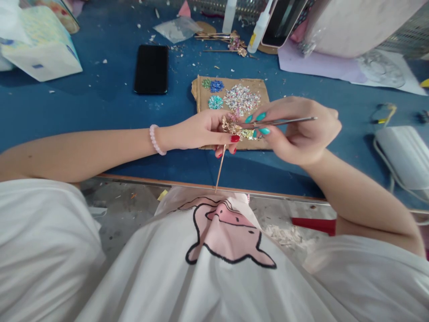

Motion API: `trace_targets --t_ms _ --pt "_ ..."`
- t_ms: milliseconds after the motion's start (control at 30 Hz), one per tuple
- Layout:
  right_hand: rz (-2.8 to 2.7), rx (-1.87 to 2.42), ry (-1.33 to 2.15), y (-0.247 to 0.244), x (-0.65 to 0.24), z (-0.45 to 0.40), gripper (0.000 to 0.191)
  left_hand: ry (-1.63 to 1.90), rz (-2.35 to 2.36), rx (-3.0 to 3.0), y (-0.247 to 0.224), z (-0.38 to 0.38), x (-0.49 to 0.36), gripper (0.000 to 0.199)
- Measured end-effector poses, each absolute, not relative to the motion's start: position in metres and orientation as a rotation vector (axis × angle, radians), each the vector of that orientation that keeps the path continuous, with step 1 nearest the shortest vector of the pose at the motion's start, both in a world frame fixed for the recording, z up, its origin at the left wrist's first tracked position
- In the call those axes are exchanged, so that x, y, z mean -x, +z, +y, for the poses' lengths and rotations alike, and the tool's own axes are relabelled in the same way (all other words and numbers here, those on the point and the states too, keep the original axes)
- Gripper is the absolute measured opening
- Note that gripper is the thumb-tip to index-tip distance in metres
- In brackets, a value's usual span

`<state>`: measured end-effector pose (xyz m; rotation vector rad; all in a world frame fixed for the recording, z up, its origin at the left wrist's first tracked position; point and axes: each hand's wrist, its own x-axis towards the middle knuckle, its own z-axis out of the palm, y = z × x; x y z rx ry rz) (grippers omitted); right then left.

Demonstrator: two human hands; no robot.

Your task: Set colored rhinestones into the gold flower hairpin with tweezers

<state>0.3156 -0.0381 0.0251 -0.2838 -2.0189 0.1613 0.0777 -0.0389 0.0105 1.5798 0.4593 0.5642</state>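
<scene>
Over a cardboard sheet [201,96], my left hand [197,129] pinches a gold hairpin [220,167] near its ornate flower-like head, and the thin stem slants down toward the table edge. My right hand [301,129] is closed on metal tweezers [288,120], whose tips reach the hairpin's head. Fingers hide part of that head, so I cannot tell whether the tips grip anything. On the cardboard lie small piles of rhinestones: clear mixed ones [243,99], blue ones [216,86], turquoise ones [215,102] and green ones [206,83]. Yellowish stones show partly under my hands.
A black phone [151,69] lies left of the cardboard, a tissue box [43,42] farther left. Behind are more hairpins [234,42], a glue bottle [259,29] and a plastic bag [177,29]. A white corded device [404,156] sits at right.
</scene>
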Motion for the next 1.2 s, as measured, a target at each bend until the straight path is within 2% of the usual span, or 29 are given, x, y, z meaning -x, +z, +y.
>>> trace_targets --t_ms 167,533,700,1000,1200 --pt "-2.126 0.116 0.129 0.031 -0.315 -0.036 0.022 0.581 0.491 -1.563 0.008 -0.038 -0.077 0.052" --pt "-2.154 0.139 -0.034 0.032 -0.315 -0.04 0.02 0.62 0.5 -1.536 0.009 -0.039 -0.078 0.057" --pt "-2.15 0.256 0.017 0.029 -0.316 -0.04 0.028 0.64 0.544 -1.559 0.005 -0.037 -0.078 0.059" --pt "-2.141 0.181 0.01 0.034 -0.312 -0.045 0.019 0.655 0.633 -1.62 0.009 -0.04 -0.08 0.04" --pt "-2.108 0.125 0.034 0.033 -0.311 -0.045 0.017 0.66 0.558 -1.567 0.008 -0.038 -0.08 0.059"
